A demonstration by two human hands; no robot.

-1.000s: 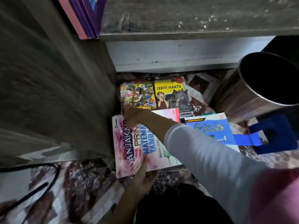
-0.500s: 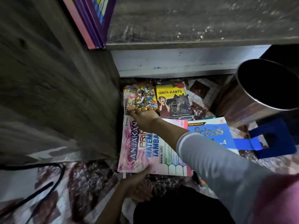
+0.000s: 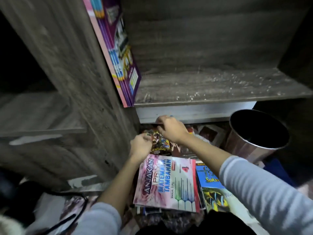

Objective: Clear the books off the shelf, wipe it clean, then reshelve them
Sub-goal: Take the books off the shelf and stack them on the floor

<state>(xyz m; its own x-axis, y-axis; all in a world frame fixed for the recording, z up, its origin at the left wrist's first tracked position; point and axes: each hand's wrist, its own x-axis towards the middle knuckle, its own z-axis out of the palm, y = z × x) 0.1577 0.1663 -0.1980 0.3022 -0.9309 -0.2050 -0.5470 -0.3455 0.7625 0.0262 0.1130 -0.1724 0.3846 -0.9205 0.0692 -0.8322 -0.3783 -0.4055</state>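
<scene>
Two hands reach low, under the shelf (image 3: 211,85), to a small comic (image 3: 160,143) lying on the patterned floor (image 3: 210,133). The right hand (image 3: 171,131) has its fingers (image 3: 160,118) curled round a thin dark edge at the comic's far end, thumb beneath, pinching it. The left hand (image 3: 141,146) sits just beside it with curled fingers at the comic's left edge; blur hides whether they grasp it or only touch it.

Nearer the person than the fingers lies a pink maths book (image 3: 166,182) on top of a small stack, and touching its right side a blue book (image 3: 210,184), partly under the right sleeve. Above the fingers, the shelf board is bare and speckled with pale dust. At its left end a few thin leaning books (image 3: 116,53), pink and purple, stand tilted against the side panel.

Right of the fingers a metal bin (image 3: 257,136) stands on the floor, its mouth dark. Well to the left and nearer the person, a black cable (image 3: 67,219) crosses the floor.
</scene>
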